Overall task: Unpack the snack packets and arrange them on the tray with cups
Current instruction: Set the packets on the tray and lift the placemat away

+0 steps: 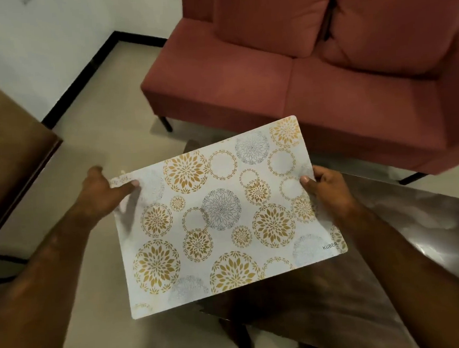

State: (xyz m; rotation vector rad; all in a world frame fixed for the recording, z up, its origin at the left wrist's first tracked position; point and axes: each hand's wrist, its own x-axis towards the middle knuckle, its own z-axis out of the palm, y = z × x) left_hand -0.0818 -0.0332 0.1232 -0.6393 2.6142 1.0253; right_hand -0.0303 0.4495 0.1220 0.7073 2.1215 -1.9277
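I hold a flat white placemat (pixel 225 217) printed with gold and grey flower circles and the word KUBER. My left hand (pixel 103 192) pinches its left edge, thumb on top. My right hand (pixel 328 186) grips its right edge the same way. The mat hangs in the air, tilted, partly over a dark glossy table (pixel 388 244) at the lower right. No snack packets, tray or cups are in view.
A red sofa (pixel 310 69) stands just beyond the table, with a black leg (pixel 166 124) on the beige floor (pixel 107 122). A brown wooden piece of furniture (pixel 9 149) fills the left edge. A white wall with black skirting runs behind.
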